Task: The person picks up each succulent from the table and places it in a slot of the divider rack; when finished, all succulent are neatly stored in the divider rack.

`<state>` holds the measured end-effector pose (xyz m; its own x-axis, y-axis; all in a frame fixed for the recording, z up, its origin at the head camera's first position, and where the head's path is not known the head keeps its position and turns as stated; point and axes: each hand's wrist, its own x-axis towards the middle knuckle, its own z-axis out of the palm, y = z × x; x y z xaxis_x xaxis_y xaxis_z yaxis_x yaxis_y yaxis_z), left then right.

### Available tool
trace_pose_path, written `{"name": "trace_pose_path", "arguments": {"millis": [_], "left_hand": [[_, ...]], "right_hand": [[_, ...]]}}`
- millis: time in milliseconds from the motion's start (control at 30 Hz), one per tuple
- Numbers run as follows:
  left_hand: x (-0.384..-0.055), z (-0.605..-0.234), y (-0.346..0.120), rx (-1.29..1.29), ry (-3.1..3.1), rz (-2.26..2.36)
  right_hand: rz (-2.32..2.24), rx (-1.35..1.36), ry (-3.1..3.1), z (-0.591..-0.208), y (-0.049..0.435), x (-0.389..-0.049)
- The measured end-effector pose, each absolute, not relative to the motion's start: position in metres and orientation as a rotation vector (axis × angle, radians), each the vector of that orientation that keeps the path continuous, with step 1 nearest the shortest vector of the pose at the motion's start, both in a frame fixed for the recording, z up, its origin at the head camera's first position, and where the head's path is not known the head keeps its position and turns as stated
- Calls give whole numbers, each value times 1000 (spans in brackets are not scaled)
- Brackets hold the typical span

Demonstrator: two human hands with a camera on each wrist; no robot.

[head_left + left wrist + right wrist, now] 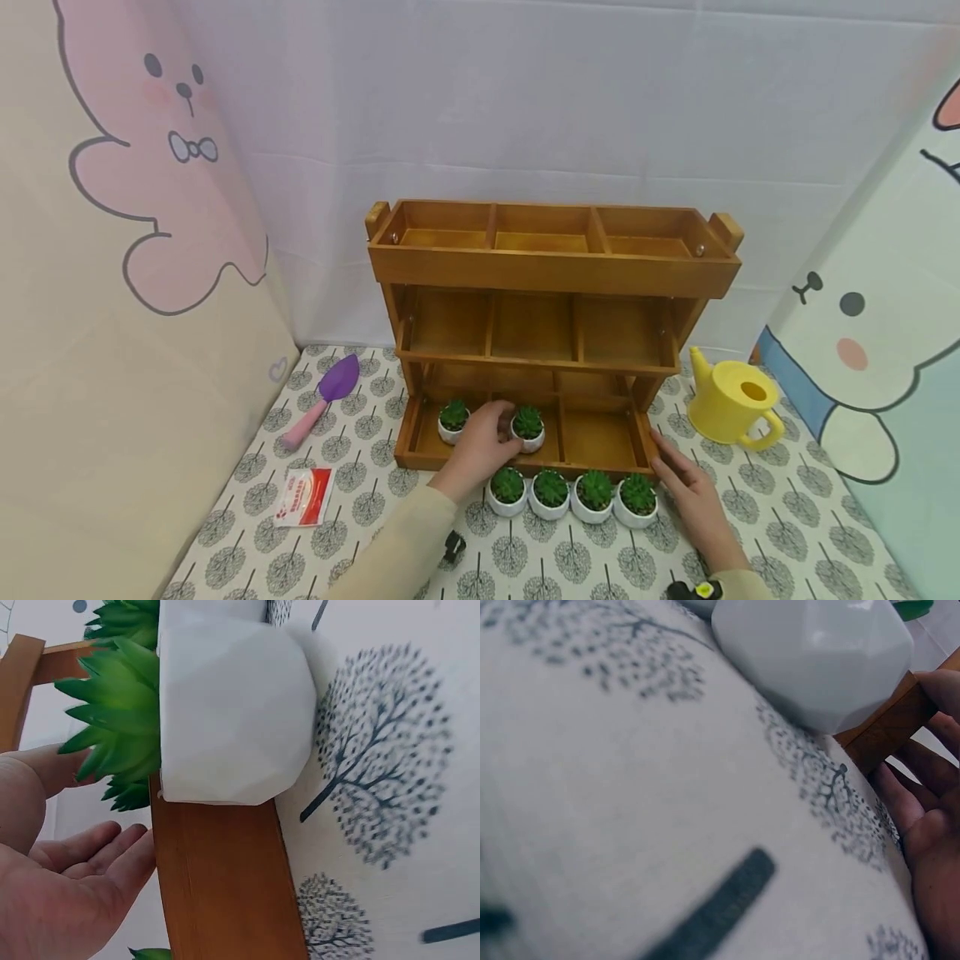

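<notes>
A brown wooden tiered shelf (555,271) with divided compartments stands on the table. My left hand (483,446) reaches into its lowest tier, thumb and fingers around the white pot of a small succulent (528,423) in the middle compartment. In the left wrist view, the front board hides that pot, and dark green leaves show between thumb and fingers. Left of the hand, another potted succulent (453,421) sits in the left compartment. My right hand (693,496) holds the lowest tier's front right corner, its thumb on the wood (889,724) and its fingers along the outer side.
Several potted succulents (551,494) line up before the shelf's front board. A yellow watering can (723,404) stands at the right. On the left lie a purple trowel (339,379) with a pink handle and a red-and-white packet (304,497). Cloth walls close in the back and sides.
</notes>
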<state>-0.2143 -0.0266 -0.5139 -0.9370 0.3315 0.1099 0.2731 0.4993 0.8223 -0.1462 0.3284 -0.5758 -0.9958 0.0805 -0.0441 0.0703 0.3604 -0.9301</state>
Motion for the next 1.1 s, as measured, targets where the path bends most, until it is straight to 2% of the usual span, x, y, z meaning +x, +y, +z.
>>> {"name": "trace_pose_path", "arguments": {"millis": [300, 1100], "left_hand": [[-195, -518, -38, 489, 2543, 1676], [-151, -531, -54, 434, 2485, 1943]], "right_hand": [[1755, -119, -2572, -578, 328, -146], [1738, -120, -2575, -578, 329, -147]]}}
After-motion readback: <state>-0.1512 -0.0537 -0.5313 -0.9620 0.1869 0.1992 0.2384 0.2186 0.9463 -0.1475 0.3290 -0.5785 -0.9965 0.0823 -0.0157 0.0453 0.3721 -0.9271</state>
